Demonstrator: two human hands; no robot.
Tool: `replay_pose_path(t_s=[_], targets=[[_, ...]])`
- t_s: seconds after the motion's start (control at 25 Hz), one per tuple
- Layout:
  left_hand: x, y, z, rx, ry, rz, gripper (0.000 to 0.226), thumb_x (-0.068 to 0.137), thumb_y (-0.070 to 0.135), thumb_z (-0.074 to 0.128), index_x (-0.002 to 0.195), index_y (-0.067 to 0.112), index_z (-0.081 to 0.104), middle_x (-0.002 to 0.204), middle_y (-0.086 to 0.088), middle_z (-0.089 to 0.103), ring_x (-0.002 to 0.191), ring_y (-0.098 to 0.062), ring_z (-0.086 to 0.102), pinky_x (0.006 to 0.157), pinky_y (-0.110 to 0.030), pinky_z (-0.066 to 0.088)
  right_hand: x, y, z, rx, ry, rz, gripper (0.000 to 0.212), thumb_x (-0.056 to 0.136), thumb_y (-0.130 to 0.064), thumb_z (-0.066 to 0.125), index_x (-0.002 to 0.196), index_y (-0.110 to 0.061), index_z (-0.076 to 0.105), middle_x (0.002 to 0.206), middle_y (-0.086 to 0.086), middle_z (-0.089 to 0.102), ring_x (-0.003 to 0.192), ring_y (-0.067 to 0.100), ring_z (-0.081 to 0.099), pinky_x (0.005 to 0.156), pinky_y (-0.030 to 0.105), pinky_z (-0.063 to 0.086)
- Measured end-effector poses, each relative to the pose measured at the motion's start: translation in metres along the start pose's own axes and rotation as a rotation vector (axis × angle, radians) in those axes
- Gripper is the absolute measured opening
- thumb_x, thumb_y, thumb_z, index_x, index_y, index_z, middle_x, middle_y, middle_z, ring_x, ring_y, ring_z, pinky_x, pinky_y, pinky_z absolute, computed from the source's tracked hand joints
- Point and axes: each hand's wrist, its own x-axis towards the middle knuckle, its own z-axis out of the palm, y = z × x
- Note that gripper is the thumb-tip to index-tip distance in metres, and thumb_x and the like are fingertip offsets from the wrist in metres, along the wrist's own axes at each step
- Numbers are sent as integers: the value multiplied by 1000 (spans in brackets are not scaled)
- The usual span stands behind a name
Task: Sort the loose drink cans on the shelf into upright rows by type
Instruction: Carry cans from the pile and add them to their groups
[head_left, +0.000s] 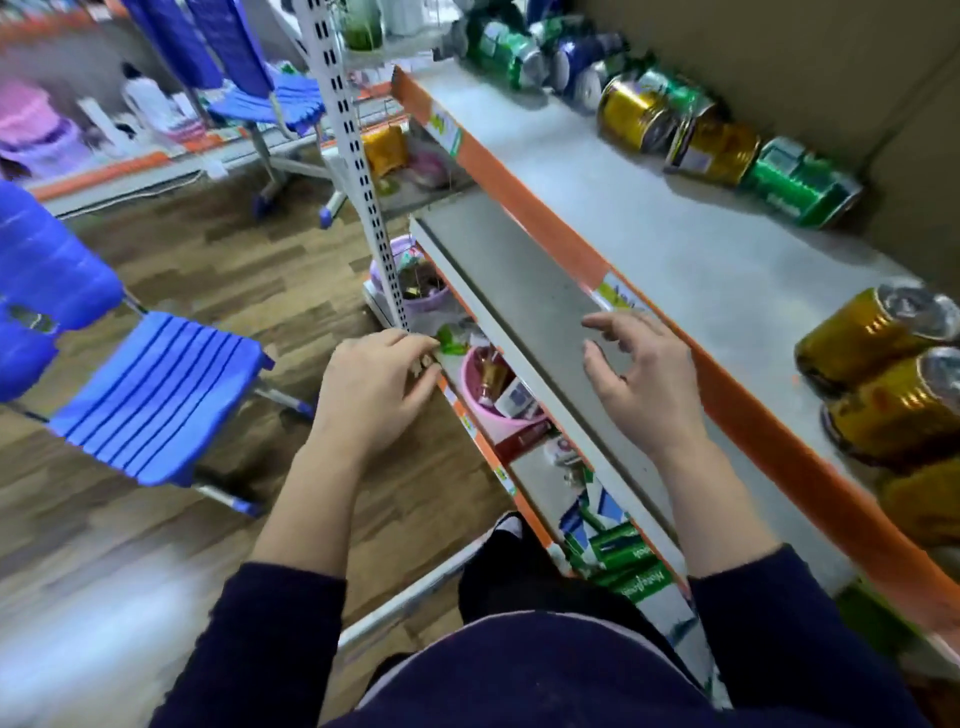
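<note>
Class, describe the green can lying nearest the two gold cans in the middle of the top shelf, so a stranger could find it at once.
Start at the top shelf with the orange front edge and follow its back wall. Past the mixed heap at the far end lie two gold cans, then the green can on its side. It is the only green can lying clear of the heap.

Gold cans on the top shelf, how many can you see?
4 clear ones. Two lie at the back among the green cans; two lie stacked near the right edge. A blurry yellow shape below them may be a fifth.
</note>
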Motion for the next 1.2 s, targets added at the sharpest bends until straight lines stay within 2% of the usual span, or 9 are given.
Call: replay_pose_path(t_s=[0.24, 0.48, 0.68, 0.84, 1.0, 1.08, 1.2], targets=[[157, -42, 3, -27, 81, 53, 21, 84, 17, 69, 104, 10, 71, 93, -9, 70, 83, -32, 66, 70, -39, 51, 138, 32, 13, -30, 104, 12, 20, 87, -13, 62, 105, -10, 69, 102, 2, 66, 95, 20, 61, 82, 32, 48], [252, -87, 30, -90, 28, 77, 24, 88, 21, 65, 110, 12, 69, 99, -7, 69, 90, -31, 65, 76, -42, 52, 212, 57, 36, -79, 100, 91, 21, 86, -8, 63, 106, -8, 69, 104, 6, 67, 99, 24, 61, 86, 40, 49], [350, -131, 49, -109, 14, 218, 24, 89, 24, 65, 111, 14, 68, 101, -8, 69, 90, -32, 65, 76, -40, 50, 271, 65, 62, -139, 186, 161, 22, 86, -8, 62, 106, -4, 69, 105, 12, 67, 101, 29, 61, 88, 45, 49], [433, -165, 50, -125, 24, 306, 29, 88, 22, 65, 115, 12, 67, 104, -10, 67, 93, -34, 63, 75, -40, 47, 329, 53, 94, -172, 220, 213, 25, 84, -9, 64, 107, -1, 67, 107, 13, 65, 101, 30, 60, 89, 41, 48], [486, -186, 41, -217, 69, 312, 38, 88, 21, 63, 125, 9, 59, 121, -12, 59, 109, -33, 56, 89, -41, 47, 397, 45, 129, -169, 165, 262, 40, 83, -17, 71, 119, -1, 62, 122, 16, 59, 117, 31, 54, 101, 43, 42], [503, -196, 38, -250, 91, 312, 45, 88, 19, 62, 130, 5, 54, 126, -15, 54, 113, -33, 53, 95, -41, 45, 429, 45, 145, -184, 119, 314, 56, 81, -23, 76, 129, -3, 56, 130, 15, 55, 123, 30, 50, 108, 37, 37], [520, -200, 35, -262, 130, 318, 55, 89, 20, 62, 137, 2, 46, 133, -18, 49, 123, -32, 47, 106, -35, 37, 454, 52, 167, -295, 44, 311, 77, 73, -31, 81, 137, -4, 48, 128, 15, 56, 119, 32, 48, 103, 35, 32]])
